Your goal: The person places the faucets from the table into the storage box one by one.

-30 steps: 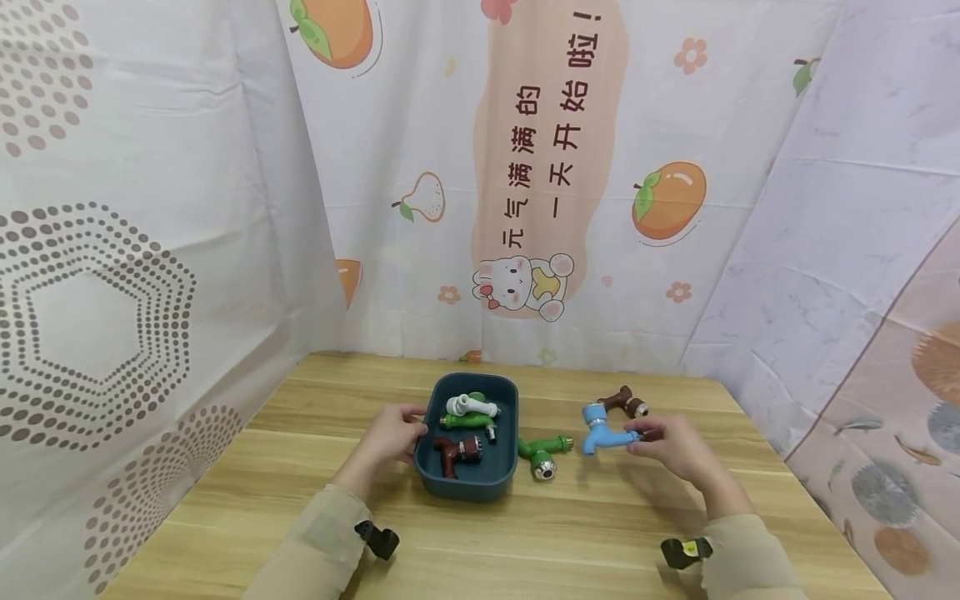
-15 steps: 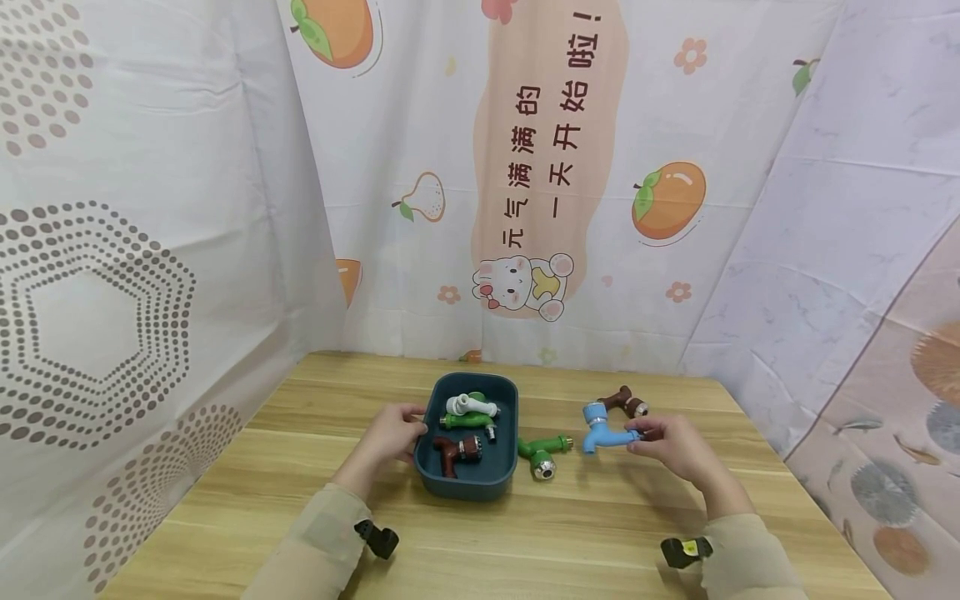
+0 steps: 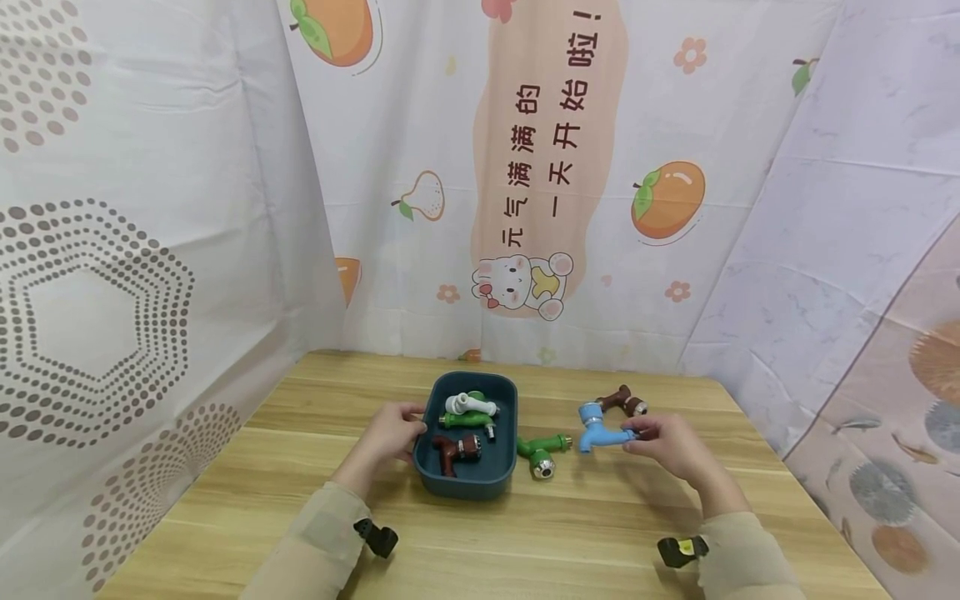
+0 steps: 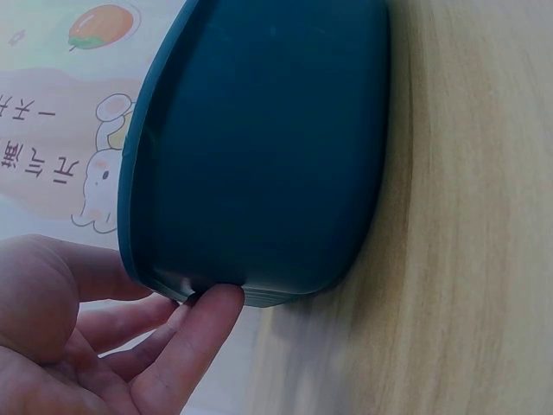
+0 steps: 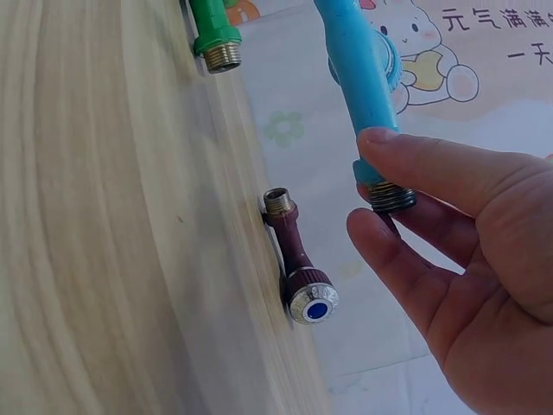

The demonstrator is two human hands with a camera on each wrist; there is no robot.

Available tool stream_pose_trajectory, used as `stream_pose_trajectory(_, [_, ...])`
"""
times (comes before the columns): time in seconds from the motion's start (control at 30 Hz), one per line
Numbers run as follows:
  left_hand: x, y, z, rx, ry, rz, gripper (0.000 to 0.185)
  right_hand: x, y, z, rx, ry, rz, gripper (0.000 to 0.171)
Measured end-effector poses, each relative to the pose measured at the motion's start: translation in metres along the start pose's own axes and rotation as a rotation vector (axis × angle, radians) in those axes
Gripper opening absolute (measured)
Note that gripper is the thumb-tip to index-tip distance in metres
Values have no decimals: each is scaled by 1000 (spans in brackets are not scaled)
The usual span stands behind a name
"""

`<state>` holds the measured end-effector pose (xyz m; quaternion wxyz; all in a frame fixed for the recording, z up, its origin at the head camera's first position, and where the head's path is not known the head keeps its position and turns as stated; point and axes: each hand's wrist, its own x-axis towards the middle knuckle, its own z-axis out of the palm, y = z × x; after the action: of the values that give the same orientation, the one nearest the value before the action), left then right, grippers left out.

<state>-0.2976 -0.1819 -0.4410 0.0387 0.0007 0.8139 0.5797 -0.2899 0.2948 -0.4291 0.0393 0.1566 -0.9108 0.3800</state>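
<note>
Wooden desk (image 3: 570, 525): I see my left hand (image 3: 390, 433) w/ straight fingers touching teal bin (image 3: 504, 479), right hand (image 3: 667, 442) pinching blue tap (image 3: 596, 433) by its threaded end

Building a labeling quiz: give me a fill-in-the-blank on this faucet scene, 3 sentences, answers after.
1. The right hand pinches the ___ faucet by its threaded end.
2. The left hand touches the side of the dark teal ___, which holds three faucets.
3. On the table between bin and blue faucet lies a ___ faucet.

Answers: blue; bin; green
</note>
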Motion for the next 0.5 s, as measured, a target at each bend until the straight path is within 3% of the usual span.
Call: stream_pose_trajectory(0.5, [-1,2,0,0,-4,-11,44,6,-4,11,2,-20,-34,34])
